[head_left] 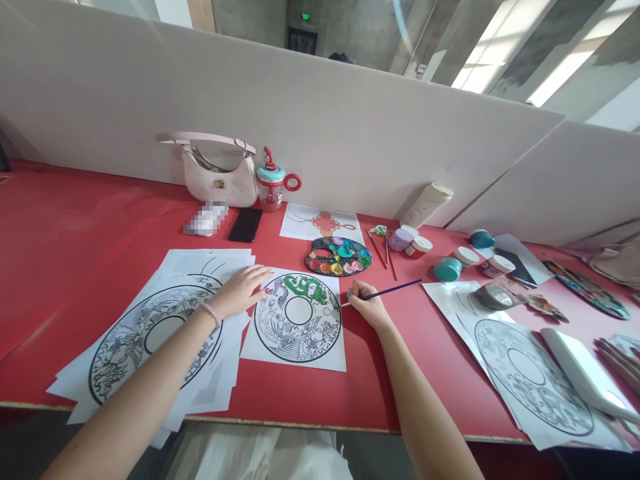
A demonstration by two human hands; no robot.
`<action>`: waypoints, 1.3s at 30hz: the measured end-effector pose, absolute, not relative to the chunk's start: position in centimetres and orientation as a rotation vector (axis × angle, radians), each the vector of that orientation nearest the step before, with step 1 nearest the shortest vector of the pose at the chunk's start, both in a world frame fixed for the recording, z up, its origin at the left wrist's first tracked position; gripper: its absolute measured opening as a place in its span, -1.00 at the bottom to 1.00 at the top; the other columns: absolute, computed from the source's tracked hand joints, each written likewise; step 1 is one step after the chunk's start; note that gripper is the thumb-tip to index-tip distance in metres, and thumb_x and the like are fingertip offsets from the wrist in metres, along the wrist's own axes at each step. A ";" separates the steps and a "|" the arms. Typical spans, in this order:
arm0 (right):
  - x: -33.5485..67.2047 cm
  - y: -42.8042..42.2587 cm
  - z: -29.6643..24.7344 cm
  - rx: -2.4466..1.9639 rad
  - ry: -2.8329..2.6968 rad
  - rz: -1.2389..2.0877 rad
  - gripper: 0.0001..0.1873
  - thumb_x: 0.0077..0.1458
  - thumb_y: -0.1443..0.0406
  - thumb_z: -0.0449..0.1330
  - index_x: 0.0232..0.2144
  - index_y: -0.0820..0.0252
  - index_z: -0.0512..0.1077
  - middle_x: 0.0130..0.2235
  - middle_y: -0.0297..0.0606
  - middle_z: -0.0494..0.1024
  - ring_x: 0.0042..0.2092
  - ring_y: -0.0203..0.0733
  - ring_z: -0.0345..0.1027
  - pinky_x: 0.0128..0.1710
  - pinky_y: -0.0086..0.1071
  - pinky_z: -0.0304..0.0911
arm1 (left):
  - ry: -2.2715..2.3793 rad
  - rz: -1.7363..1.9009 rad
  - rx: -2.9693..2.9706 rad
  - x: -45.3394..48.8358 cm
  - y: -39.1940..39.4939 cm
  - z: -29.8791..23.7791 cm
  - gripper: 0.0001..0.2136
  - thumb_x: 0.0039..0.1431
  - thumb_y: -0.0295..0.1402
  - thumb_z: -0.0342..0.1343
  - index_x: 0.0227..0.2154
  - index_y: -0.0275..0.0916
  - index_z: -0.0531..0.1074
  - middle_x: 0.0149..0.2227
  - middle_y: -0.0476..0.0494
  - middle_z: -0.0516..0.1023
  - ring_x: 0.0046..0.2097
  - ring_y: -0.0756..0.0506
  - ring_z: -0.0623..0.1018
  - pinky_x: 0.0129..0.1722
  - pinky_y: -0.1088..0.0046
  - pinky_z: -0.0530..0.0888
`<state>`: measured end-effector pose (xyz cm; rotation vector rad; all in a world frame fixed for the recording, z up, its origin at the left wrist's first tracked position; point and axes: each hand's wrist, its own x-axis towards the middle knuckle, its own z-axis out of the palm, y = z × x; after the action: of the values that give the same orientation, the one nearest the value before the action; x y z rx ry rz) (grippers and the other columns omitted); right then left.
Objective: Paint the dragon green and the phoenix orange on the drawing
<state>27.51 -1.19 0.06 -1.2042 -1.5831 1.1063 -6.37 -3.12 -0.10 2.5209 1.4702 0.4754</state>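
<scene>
In front of me lies a sheet with a round line drawing (298, 347) of a dragon and a phoenix, the dragon at its top partly painted green. My left hand (245, 288), wearing a beaded bracelet, rests flat with fingers spread at that sheet's left edge, over a stack of printed sheets (200, 397). My right hand (367, 305) grips a thin paintbrush (393, 289) with a dark blue handle; its tip points left at the drawing's right edge. Just beyond the drawing sits a paint palette (339, 257) filled with several colours.
Behind the palette lie a picture of a red ornament (325, 222) and red brushes (385, 252). A phone (245, 225), a handbag (220, 177) and a cup (271, 190) stand back left. Paint jars (447, 269), a water cup (493, 297) and another person's fingers (620, 363) are right.
</scene>
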 end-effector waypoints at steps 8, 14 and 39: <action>27.6 -1.3 0.1 -1.189 -1.581 1.102 -0.75 -0.23 0.34 0.08 -0.69 0.12 0.01 -0.66 -0.51 0.03 -0.57 -0.43 -0.14 -0.57 -0.46 -0.17 | 1.476 0.466 2.525 -6.5 -3.0 -0.2 -0.58 0.25 -0.24 -0.10 0.15 -0.19 0.26 0.22 -0.15 0.29 0.24 -0.19 0.25 0.25 0.11 0.20; 27.6 -1.2 0.3 -1.221 -1.585 1.022 -0.65 -0.10 0.25 0.15 -0.69 0.13 0.02 -0.65 -0.50 0.02 -0.57 -0.42 -0.15 -0.55 -0.44 -0.16 | 1.472 0.473 2.531 -6.5 -3.0 -0.3 -0.58 0.26 -0.25 -0.10 0.15 -0.19 0.26 0.22 -0.14 0.28 0.24 -0.18 0.24 0.25 0.12 0.20; 27.5 -1.2 0.0 -1.259 -1.602 0.942 -0.68 -0.12 0.28 0.10 -0.69 0.12 -0.01 -0.64 -0.50 0.00 -0.56 -0.41 -0.15 -0.54 -0.43 -0.17 | 1.476 0.470 2.520 -6.5 -3.0 -0.2 -0.58 0.26 -0.24 -0.11 0.15 -0.19 0.26 0.22 -0.14 0.29 0.25 -0.17 0.24 0.25 0.13 0.20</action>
<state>27.52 -1.17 -0.05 -1.2594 -1.6017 0.9420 -6.49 -2.96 -0.25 2.5197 1.4758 0.4698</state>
